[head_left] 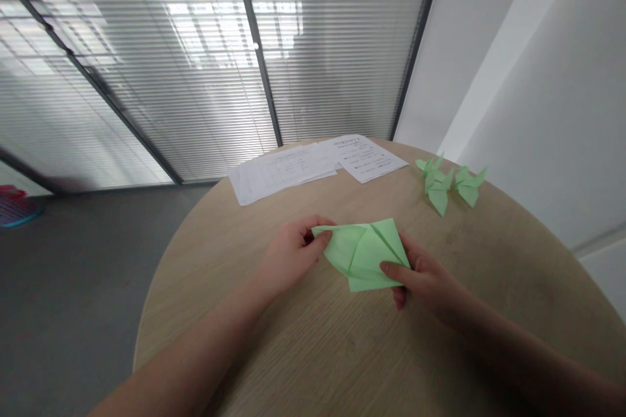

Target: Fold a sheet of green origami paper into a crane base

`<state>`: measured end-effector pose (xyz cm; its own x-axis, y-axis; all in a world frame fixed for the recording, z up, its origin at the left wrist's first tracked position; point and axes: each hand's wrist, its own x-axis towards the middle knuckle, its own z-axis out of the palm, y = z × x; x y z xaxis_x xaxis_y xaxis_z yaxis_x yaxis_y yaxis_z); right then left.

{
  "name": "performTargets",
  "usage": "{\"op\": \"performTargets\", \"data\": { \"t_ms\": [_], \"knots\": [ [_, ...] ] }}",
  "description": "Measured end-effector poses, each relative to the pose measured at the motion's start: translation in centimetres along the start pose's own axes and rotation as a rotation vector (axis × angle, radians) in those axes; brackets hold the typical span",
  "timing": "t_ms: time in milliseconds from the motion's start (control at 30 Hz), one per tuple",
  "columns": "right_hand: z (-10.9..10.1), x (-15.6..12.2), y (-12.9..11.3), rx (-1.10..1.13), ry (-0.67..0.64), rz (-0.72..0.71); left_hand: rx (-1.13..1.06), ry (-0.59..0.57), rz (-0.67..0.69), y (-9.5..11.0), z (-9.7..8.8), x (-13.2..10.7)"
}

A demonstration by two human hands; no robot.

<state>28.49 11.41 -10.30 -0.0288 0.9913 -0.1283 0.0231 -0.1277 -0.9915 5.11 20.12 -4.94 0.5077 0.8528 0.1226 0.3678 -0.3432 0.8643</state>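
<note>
A partly folded sheet of light green origami paper [364, 251] is held up over the table, with crease lines across its face. My left hand [296, 251] pinches its narrow left tip between thumb and fingers. On the other side my right hand [420, 273] grips the wider end, thumb on the front and fingers behind, so most of those fingers are hidden. Farther back on the right lie folded green paper cranes, a nearer cluster [437, 187] and another crane [469, 186] beside it.
Printed white sheets [288, 169] overlap another printed page [369, 159] at the far edge of the round wooden table [205, 287]. Behind stand glass panels with blinds [337, 45]. A white wall [552, 111] rises on the right. A red and blue basket [17, 205] sits on the floor at left.
</note>
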Motion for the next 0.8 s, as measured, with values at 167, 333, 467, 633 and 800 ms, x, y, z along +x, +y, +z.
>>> {"op": "performTargets", "data": {
  "t_ms": [167, 333, 467, 633, 800],
  "knots": [
    [0.3, -0.2, -0.8, 0.044, -0.003, 0.028, -0.15, -0.012, -0.087, -0.4, 0.2, 0.2],
    [0.7, -0.4, -1.2, 0.144, -0.018, 0.067, -0.236, 0.145, 0.024, -1.1, 1.9, -0.2],
    [0.8, -0.4, -1.1, 0.219, -0.018, 0.08, -0.101, 0.431, 0.295, -1.1, 2.9, -0.8],
    [0.9, -0.5, -1.1, 0.254, -0.007, 0.082, 0.262, 0.375, 0.614, -0.3, 1.9, -1.2],
    [1.0, -0.5, -1.7, 0.31, 0.027, 0.078, 0.329, 0.01, 0.547, 0.4, 0.4, -1.2]
  ]
}}
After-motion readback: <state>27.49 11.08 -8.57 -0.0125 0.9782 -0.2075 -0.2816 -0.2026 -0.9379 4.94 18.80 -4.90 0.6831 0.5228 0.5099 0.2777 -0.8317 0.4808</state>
